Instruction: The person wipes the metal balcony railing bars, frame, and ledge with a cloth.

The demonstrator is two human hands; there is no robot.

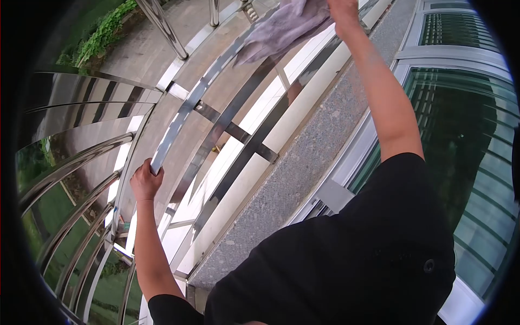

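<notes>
My left hand (146,180) is closed round the lower end of a flat, shiny metal bar (183,111) of the window railing. At the top of the view, my right hand (343,15) is closed on a greyish-purple cloth (290,31), and its fingers are partly cut off by the frame edge. The cloth hangs bunched to the left of that hand, over the upper stretch of the bar.
Curved round metal tubes (81,157) stand on the left. A stone ledge (292,168) runs diagonally beside the railing, with a glass window (449,141) in a pale frame on the right. Paved ground and green plants (105,35) lie far below.
</notes>
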